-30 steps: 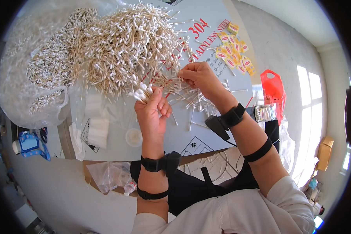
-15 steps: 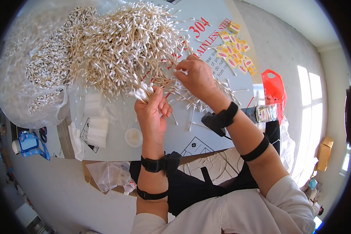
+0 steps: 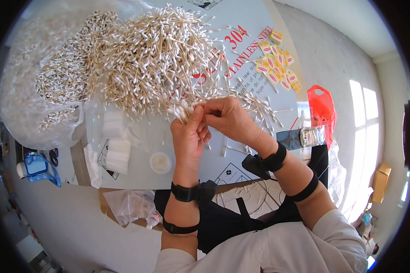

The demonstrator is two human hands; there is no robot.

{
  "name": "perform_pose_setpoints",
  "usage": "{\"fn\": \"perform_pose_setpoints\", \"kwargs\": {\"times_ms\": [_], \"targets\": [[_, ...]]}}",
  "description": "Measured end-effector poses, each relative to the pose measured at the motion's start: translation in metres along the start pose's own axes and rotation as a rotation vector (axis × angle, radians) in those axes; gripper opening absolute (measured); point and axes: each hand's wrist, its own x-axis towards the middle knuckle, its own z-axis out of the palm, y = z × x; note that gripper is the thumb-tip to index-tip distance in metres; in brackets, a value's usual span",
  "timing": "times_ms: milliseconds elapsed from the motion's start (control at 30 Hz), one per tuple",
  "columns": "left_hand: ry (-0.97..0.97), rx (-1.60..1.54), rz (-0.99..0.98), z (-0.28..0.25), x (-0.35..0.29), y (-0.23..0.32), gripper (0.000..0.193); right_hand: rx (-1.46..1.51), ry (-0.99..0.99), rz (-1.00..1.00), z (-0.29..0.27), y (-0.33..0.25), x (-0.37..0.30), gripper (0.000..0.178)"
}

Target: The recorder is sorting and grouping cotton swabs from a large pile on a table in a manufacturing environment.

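A big heap of cotton swabs (image 3: pixel 155 54) with wooden sticks and white tips covers the far left of the table. In front of it, my left hand (image 3: pixel 187 136) is closed around a bunch of cotton swabs (image 3: pixel 181 110), white tips pointing up and away. My right hand (image 3: pixel 230 119) meets it from the right, thumb and forefinger pinched together at the edge of the bunch. Whatever the right fingers pinch is hidden where the hands meet. Loose swabs (image 3: pixel 264 109) lie scattered to the right of the right hand.
A clear plastic bag (image 3: pixel 13 109) of swabs lies far left. Small yellow-and-white packets (image 3: pixel 273 63) lie far right, with a red plastic bag (image 3: pixel 321 107) beyond the edge. Nearer are a round clear lid (image 3: pixel 160 163), white pouches (image 3: pixel 118 154) and a blue lanyard holder (image 3: pixel 37 166).
My right hand has come down and left from the loose swabs to the bunch. My left hand, still around the bunch, has shifted slightly right.
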Motion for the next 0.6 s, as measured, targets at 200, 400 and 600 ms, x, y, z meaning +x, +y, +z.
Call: {"fn": "perform_pose_setpoints", "kwargs": {"times_ms": [200, 400, 600], "targets": [[0.081, 0.005, 0.063, -0.005, 0.003, 0.000, 0.017, -0.343, 0.380, -0.163, -0.013, -0.006, 0.009, 0.004], [-0.064, -0.098, 0.010, 0.002, 0.002, -0.001, 0.021, -0.219, 0.100, -0.315, -0.005, -0.002, 0.001, 0.006], [-0.032, 0.076, 0.117, 0.000, 0.002, -0.003, 0.019, -0.139, 0.046, -0.307, -0.007, 0.007, 0.010, 0.010]]}}
